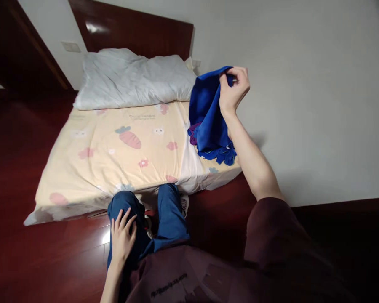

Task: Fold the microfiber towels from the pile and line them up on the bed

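The blue cloth (210, 109) was at the right part of the bed, near the wall, with its upper edge lifted and its lower end gathered in a ruffled bunch. Whether this bunch rested fully on the bed, I could not tell. The right hand (235, 90) held the upper edge in a narrow pinch between thumb and fingers. This was, in my judgement, the weak point: with so little fabric gripped, the edge could slip out and the cloth could collapse into a heap.

A purple fabric (193, 134) showed beside the lower folds; if it was caught in them, a pull could drag it along or twist it. Below lay the patterned sheet (154, 147), already wrinkled, and a sideways pull might crease it more. The bunch was also near the bed's front edge, so it could slide to the floor (34, 252).

The left hand (123, 237) held nothing; it lay with fingers spread on the trousers (121, 200), too far away to support a falling corner quickly. The pillow (135, 82) was farther back, apart from the hands.
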Available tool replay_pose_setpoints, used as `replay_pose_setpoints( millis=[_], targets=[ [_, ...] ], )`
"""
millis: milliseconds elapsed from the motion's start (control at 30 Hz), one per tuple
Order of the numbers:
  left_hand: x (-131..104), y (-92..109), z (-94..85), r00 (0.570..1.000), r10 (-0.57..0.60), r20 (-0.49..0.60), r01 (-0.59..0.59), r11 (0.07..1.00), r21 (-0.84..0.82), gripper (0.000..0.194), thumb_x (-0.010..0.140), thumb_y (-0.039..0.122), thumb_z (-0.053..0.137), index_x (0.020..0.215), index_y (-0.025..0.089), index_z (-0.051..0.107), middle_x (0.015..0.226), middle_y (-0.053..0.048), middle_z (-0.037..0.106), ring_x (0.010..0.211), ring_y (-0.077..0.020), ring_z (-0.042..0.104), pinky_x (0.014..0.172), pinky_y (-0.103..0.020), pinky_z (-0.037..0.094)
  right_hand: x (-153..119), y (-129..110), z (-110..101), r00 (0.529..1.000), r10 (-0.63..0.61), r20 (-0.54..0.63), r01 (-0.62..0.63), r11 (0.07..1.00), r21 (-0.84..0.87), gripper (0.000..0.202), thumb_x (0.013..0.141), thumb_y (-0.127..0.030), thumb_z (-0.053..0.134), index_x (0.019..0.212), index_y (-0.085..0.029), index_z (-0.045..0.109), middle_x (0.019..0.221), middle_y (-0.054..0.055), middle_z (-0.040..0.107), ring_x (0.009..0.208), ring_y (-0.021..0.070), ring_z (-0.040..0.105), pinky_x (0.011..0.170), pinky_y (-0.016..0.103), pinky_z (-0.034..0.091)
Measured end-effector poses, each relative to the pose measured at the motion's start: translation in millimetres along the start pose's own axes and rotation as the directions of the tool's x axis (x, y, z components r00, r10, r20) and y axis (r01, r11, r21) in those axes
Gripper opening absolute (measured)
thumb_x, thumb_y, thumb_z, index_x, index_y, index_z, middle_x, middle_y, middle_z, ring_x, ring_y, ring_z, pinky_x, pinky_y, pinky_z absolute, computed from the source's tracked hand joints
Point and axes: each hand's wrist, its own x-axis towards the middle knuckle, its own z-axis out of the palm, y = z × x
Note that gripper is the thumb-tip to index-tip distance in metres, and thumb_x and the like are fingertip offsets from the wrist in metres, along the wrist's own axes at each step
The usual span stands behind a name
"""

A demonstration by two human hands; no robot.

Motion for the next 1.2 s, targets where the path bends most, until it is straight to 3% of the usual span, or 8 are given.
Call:
replay_pose_setpoints(
  millis=[200,267,400,500,667,967,1033,1200],
  targets=[
    [25.2,42.9,-81.1,0.955,-0.046,-0.294,-0.049,0.950,-0.308,0.040,0.099,0.032,0.055,0.137,0.019,0.058,0.138,-0.014,0.061,0.129,-0.0263,0.059,0.113,-0.046,0.049,-81.9,-184.5,-37.4,0.925,-0.302,0.231,0.191,0.894,0.404,0.028,0.105,-0.040,0.052,0.099,-0.019,0.069,0.099,0.005,0.066,0.099,0.0172,0.063,0.096,0.037,0.053],
    [33.9,58.2,-115.6,0.914,-0.044,-0.404,-0.110,0.930,-0.350,0.054,0.097,0.035,0.061,0.147,0.021,0.046,0.147,-0.016,0.052,0.135,-0.0279,0.055,0.111,-0.047,0.050,-127.3,-238.9,-61.3,0.811,-0.482,0.333,0.229,0.784,0.577,0.021,0.105,-0.029,0.052,0.107,-0.020,0.071,0.100,0.005,0.067,0.098,0.0168,0.065,0.094,0.035,0.055],
    [32.8,69.9,-177.5,0.876,0.063,-0.479,-0.256,0.902,-0.349,0.082,0.089,0.046,0.073,0.156,0.027,0.030,0.161,-0.018,0.035,0.148,-0.0341,0.040,0.116,-0.054,0.045,-200.8,-319.4,-114.5,0.443,-0.807,0.391,0.187,0.510,0.840,0.027,0.105,-0.019,0.048,0.124,-0.021,0.068,0.105,0.005,0.068,0.097,0.0132,0.067,0.086,0.025,0.056],
    [20.7,66.6,-210.6,0.894,0.227,-0.386,-0.376,0.849,-0.371,0.057,0.090,0.051,0.069,0.138,0.025,0.055,0.140,-0.015,0.058,0.134,-0.0330,0.055,0.109,-0.052,0.051,-225.6,-351.3,-141.7,0.287,-0.879,0.380,0.046,0.409,0.911,0.027,0.105,-0.019,0.051,0.125,-0.023,0.069,0.111,0.004,0.069,0.101,0.0104,0.067,0.086,0.019,0.054],
    [2.4,67.9,-234.2,0.830,0.345,-0.437,-0.516,0.773,-0.369,0.004,0.088,0.022,0.071,0.087,0.020,0.069,0.081,-0.003,0.067,0.075,-0.0168,0.066,0.068,-0.028,0.057,-231.8,-359.1,-147.3,0.286,-0.850,0.442,-0.251,0.379,0.891,0.025,0.098,-0.025,0.067,0.122,-0.019,0.068,0.111,0.006,0.069,0.101,0.0117,0.068,0.093,0.020,0.052],
    [-3.0,79.8,-222.1,0.730,0.444,-0.519,-0.473,0.877,0.083,0.032,0.088,0.000,0.064,0.107,0.022,0.077,0.081,-0.001,0.075,0.068,-0.0102,0.070,0.072,-0.018,0.055,-261.7,-323.1,-144.5,0.386,-0.551,0.740,-0.577,0.481,0.660,0.044,0.080,-0.047,0.084,0.105,-0.017,0.066,0.094,0.003,0.070,0.081,0.0136,0.065,0.078,0.026,0.055],
    [-1.0,78.2,-223.8,0.682,0.436,-0.587,-0.408,0.893,0.190,0.028,0.088,0.001,0.064,0.100,0.022,0.078,0.077,-0.001,0.075,0.065,-0.0101,0.070,0.070,-0.018,0.055,-269.9,-306.9,-144.9,0.297,-0.525,0.797,-0.633,0.516,0.577,0.046,0.075,-0.052,0.086,0.098,-0.018,0.067,0.087,0.000,0.067,0.076,0.0130,0.063,0.074,0.024,0.051],
    [1.7,66.5,-243.6,0.556,0.364,-0.747,-0.225,0.931,0.286,0.020,0.088,0.007,0.067,0.088,0.022,0.080,0.070,-0.002,0.073,0.061,-0.0130,0.068,0.062,-0.023,0.055,-286.1,-248.4,-142.8,-0.067,-0.556,0.828,-0.744,0.581,0.330,0.043,0.074,-0.054,0.084,0.076,-0.017,0.062,0.075,-0.004,0.056,0.069,0.0109,0.051,0.067,0.024,0.042]
  ],
)
